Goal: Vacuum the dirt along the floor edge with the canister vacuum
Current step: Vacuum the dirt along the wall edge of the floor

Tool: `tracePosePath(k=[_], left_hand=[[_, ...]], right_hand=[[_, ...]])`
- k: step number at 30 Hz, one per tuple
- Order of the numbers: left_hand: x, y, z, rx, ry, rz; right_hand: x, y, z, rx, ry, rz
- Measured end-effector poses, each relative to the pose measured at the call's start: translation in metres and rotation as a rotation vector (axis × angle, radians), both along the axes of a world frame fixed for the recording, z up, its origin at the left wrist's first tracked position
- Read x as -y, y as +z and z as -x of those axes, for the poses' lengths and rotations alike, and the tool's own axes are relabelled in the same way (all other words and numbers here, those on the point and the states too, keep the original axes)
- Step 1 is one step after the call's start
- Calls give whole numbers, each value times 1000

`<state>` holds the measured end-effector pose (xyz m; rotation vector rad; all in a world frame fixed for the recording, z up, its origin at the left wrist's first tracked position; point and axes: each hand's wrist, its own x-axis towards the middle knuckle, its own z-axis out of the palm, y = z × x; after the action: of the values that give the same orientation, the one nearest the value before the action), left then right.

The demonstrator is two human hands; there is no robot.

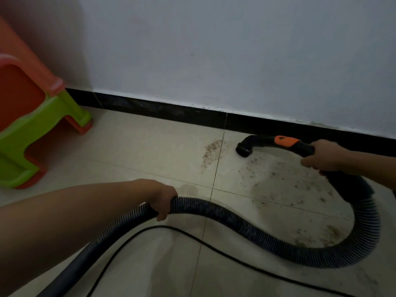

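From the head view, the right hand [323,156] grips the curved handle [282,143] so the nozzle [244,150] points down at the floor just beside the dirt [211,150], near the black baseboard [162,109]. The left hand [162,200] holds the hose [246,226] wrapped in its fingers, I think to keep the slack from dragging.

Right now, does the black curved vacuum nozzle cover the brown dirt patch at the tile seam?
No, the black curved vacuum nozzle sits beside the brown dirt patch, apart.

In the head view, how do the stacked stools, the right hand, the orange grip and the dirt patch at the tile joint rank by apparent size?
1. stacked stools
2. right hand
3. dirt patch and orange grip: look alike, not ranked.
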<state>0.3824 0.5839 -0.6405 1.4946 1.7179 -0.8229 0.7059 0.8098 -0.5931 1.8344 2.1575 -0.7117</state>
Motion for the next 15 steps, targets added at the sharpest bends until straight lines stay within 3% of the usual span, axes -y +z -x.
tracePosePath(k=[9, 15], left_hand=[[10, 2, 27, -85, 60, 29], [27, -3, 42, -110, 105, 77]], right_hand=[[-16, -11, 53, -133, -48, 57], [-11, -14, 96, -114, 60, 14]])
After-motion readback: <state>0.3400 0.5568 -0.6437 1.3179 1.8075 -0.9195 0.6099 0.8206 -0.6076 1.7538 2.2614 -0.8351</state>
